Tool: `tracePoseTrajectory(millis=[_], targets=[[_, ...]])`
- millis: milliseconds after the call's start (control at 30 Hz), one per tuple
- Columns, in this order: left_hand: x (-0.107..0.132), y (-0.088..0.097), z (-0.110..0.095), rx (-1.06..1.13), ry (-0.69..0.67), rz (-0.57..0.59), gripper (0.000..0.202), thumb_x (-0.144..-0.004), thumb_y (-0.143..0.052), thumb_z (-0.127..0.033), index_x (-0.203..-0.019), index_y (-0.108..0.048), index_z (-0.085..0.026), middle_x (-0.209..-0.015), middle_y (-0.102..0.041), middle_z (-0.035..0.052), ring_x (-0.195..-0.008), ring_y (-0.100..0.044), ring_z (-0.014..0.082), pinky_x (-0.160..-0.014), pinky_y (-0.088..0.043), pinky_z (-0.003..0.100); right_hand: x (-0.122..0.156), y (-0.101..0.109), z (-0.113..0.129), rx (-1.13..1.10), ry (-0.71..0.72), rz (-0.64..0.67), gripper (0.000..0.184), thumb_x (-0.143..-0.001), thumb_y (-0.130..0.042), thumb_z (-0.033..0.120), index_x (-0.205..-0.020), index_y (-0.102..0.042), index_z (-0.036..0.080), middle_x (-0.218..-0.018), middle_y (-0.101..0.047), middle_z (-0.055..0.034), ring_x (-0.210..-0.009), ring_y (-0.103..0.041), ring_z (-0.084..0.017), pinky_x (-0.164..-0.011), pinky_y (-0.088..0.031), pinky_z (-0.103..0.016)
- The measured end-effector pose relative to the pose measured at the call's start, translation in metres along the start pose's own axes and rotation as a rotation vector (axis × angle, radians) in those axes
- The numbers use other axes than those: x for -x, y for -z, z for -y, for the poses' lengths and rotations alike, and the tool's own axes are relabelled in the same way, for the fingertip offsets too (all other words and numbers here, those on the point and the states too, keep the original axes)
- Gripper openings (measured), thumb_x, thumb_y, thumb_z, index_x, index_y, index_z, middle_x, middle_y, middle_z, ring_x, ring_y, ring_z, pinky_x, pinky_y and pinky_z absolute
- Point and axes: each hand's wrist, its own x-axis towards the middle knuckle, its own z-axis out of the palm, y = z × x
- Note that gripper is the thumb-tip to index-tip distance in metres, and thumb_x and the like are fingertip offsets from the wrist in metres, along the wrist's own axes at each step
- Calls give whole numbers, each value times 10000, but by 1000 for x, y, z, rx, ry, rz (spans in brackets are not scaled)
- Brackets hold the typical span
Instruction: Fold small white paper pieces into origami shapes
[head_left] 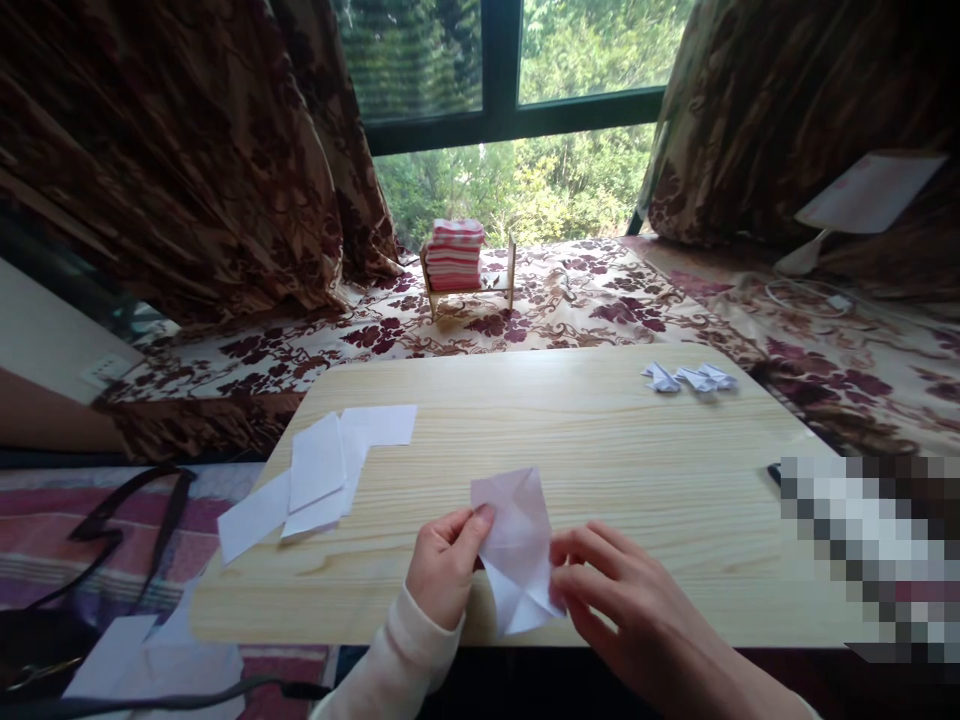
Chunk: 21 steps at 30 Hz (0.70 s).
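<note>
A white sheet of paper (517, 535) with crease lines is held up above the near edge of the table, its lower part creased into triangular facets. My left hand (450, 560) pinches its left edge, thumb on the front face and the other fingers behind. At the right edge, my right hand (607, 590) has bent fingers and thumb drawn together on the paper near its lower right corner; the fingertips are slightly blurred. Flat white paper sheets (319, 465) lie overlapping on the table's left side. Small folded paper pieces (694, 378) rest at the far right.
The pale wooden table (450, 400) has rounded corners. More white sheets (172, 660) and a dark strap (135, 530) lie at the lower left. A small rack (511, 275) with pink-striped cloths (455, 255) stands before the window. A lamp (862, 195) is at right; a blurred-out patch covers the right edge.
</note>
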Motion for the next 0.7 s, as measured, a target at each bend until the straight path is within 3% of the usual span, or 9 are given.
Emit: tracePoseTrajectory(millis=[100, 167, 367, 467, 600, 700], targets=[[0, -2, 2, -22, 4, 3, 337, -692, -665, -462, -620, -647, -133, -515, -546, -2, -504, -464, 120, -501, -375, 240, 6, 0, -3, 63, 94, 59, 244, -834, -397, 31, -796, -559, 210, -982, -637, -53, -752, -547, -158, -624, -431, -271], [1, -4, 3, -48, 0, 9, 343, -698, -654, -467, -607, -642, -136, -501, -532, -10, -493, -440, 112, -485, -347, 232, 9, 0, -4, 68, 139, 91, 245, -850, -383, 43, -806, -554, 213, -928, -657, -39, -706, -547, -151, -605, -424, -266], [5, -10, 3, -175, -27, 28, 319, -709, -661, -408, -565, -623, -126, -488, -496, -23, -496, -394, 95, -479, -293, 216, 21, -4, -13, 29, 121, 29, 243, -880, -376, 55, -817, -553, 209, -832, -664, -33, -672, -547, -135, -598, -429, -242], [2, -14, 4, -199, -10, 53, 324, -713, -643, -416, -572, -618, -125, -503, -513, -14, -496, -416, 101, -484, -312, 220, 27, -11, -14, 85, 93, -37, 237, -848, -400, 54, -826, -579, 208, -854, -657, -40, -737, -559, -157, -649, -433, -270], [-2, -16, 3, -208, 18, 56, 345, -698, -631, -446, -564, -599, -130, -483, -496, -19, -458, -422, 100, -449, -309, 216, 26, -21, -8, 231, 109, -187, 314, -797, -449, 38, -1005, -618, 201, -1015, -638, -81, -956, -543, -222, -829, -386, -377], [-4, -15, 3, -210, 25, 41, 355, -683, -637, -457, -550, -583, -132, -471, -479, -26, -448, -400, 91, -434, -292, 210, 20, -22, -2, 230, 155, -277, 286, -800, -481, 27, -980, -633, 190, -948, -649, -73, -929, -548, -203, -869, -350, -383]])
